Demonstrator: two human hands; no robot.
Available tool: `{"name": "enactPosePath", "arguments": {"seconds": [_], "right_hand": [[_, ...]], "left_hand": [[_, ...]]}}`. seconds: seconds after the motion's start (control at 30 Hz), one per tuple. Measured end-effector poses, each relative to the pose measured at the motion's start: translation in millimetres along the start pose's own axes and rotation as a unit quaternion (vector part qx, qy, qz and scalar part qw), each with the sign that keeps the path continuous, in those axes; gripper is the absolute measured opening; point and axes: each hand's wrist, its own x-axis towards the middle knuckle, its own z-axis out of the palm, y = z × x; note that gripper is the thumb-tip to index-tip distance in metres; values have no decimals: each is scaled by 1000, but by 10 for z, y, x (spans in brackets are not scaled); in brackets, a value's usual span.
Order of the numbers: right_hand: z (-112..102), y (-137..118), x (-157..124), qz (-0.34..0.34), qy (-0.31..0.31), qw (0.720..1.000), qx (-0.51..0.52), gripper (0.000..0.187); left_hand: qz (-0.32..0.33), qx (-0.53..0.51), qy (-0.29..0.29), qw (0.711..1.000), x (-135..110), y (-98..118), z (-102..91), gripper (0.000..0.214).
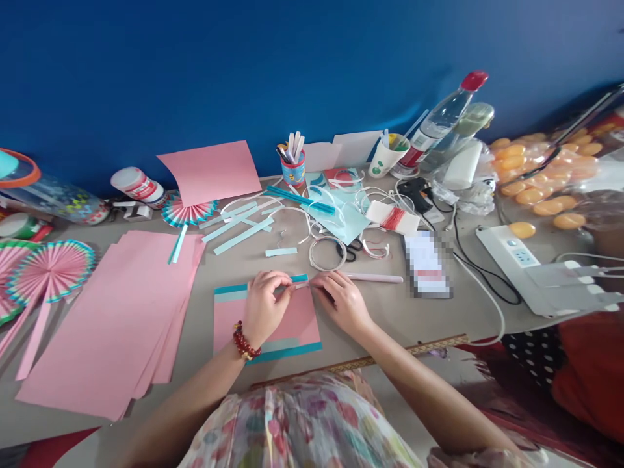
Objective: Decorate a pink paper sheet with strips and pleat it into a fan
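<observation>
A pink paper sheet [297, 322] with teal strips along its far and near edges lies on the table in front of me. My left hand [264, 304], with a red bead bracelet on the wrist, rests on the sheet, its fingers pinched at the far edge. My right hand [341, 300] pinches the same far edge from the right. Between the fingertips a narrow pale strip [302, 284] shows along that edge.
A stack of pink sheets [117, 312] lies to the left, with folded paper fans [49, 270] beyond it. Teal strips [244, 227], white paper curls, scissors [347, 247], a pen cup [293, 170], bottles [441, 120] and a power strip [517, 257] crowd the back and right.
</observation>
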Motion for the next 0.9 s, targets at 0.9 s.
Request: {"name": "enactPosePath", "arguments": {"seconds": [0.9], "right_hand": [[16,-3,-50,-32,-22,998,-50,29]], "left_hand": [[12,37,6,999,-10,3,12,7]]}}
